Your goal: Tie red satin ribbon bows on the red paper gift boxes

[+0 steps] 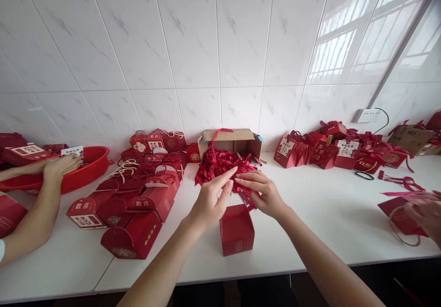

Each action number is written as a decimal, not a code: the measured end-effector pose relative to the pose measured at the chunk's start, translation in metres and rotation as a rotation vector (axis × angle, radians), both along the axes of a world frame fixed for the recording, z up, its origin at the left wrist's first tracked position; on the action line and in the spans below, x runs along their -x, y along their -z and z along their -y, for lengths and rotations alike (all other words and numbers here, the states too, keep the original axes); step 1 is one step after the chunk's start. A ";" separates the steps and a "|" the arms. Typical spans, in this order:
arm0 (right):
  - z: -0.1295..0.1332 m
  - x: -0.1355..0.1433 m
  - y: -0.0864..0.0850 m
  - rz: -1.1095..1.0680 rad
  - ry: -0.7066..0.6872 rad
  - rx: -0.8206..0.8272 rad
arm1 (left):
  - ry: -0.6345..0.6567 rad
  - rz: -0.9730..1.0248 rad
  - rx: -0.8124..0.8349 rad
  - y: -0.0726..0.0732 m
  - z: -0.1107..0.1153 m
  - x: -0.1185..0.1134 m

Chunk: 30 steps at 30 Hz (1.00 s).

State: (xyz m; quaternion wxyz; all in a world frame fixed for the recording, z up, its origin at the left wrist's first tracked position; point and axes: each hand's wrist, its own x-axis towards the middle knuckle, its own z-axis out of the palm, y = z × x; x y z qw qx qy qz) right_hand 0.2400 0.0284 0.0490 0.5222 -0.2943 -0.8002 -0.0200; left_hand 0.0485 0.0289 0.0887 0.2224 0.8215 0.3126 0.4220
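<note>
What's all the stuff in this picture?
Tiled wall: one, white, behind.
Wall socket: one, white, right.
Cable: one, black, beside socket.
Tabletop: one surface, white, underneath.
Carton: one, brown, middle, by wall.
Ribbons: too tangled to count, red, before carton.
Open box: one, red, front middle.
Other boxes: many, red, left and right.
Basin: one, red, left.
Ring: one, black, right.
Cardboard: count unclear, brown, far right.
Cords: several, tan, on left boxes.
Co-worker's arms: two, at the basin.
Other co-worker's hand: at least one, far right.
Left hand: one, by the ribbons.
Right hand: one, by the ribbons.

Bare forearms (171,261), slender tapering fingers (223,179)
</note>
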 end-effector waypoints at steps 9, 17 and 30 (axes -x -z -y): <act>0.030 -0.012 0.032 -0.648 0.118 0.547 | -0.427 -0.088 -0.630 0.032 -0.002 0.045; 0.058 -0.054 0.109 -0.585 0.531 0.831 | -0.611 -0.180 -0.422 0.122 0.011 0.095; 0.069 -0.083 0.142 -0.577 0.844 0.897 | -0.765 -0.149 -0.135 0.161 0.019 0.105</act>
